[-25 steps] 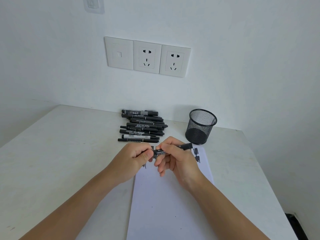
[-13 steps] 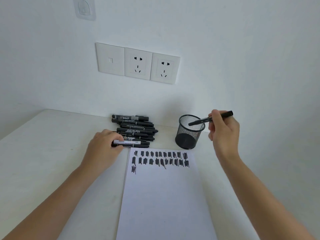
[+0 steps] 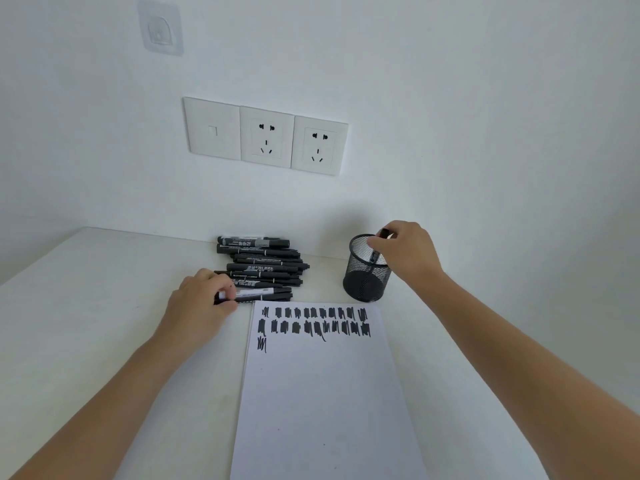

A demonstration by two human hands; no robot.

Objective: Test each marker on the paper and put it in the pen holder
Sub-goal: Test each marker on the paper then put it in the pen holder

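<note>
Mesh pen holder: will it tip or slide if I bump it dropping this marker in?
Probably light: the pen holder is open wire mesh and looks nearly empty. It likely slides on the smooth table rather than tips, being wide-based.

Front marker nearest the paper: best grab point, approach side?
Pinch its left end, from the left. The marker lies flat, left to right, the pile tight against its far side, the paper near its front; its ends are open. The left hand grips there.

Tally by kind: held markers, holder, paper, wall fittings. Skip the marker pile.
held markers: 2
pen holder: 1
paper sheet: 1
power sockets: 2
port plate: 1
adhesive hook: 1
Total: 8
</note>
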